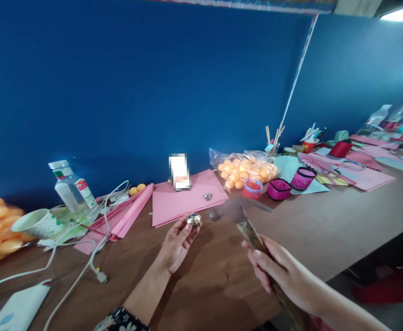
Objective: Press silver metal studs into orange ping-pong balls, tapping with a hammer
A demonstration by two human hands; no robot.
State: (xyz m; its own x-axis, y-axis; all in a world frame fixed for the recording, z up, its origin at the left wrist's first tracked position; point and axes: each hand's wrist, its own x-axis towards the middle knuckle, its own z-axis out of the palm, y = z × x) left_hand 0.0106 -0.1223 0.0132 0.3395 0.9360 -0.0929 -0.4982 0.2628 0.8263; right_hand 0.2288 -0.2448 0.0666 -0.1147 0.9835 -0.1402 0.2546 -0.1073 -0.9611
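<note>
My left hand (179,242) is closed around a small shiny, round metallic piece (194,220), held up over the brown table between thumb and fingers. I cannot make out exactly what the piece is. My right hand (273,264) grips a claw hammer (251,232) by its worn wooden handle. The hammer's head is raised, slightly blurred, to the right of the metallic piece and apart from it. Beyond the left hand, a small heap of shiny metal bits (207,196) lies on stacked pink paper (173,204).
At the back are a bag of orange balls (244,168), a red tub (252,189) and magenta ribbon rolls (279,189). To the left lie a clear bottle (72,186), a paper cup (37,224), white cables (91,262) and a white box-like device (20,308). A blue wall (135,92) stands behind.
</note>
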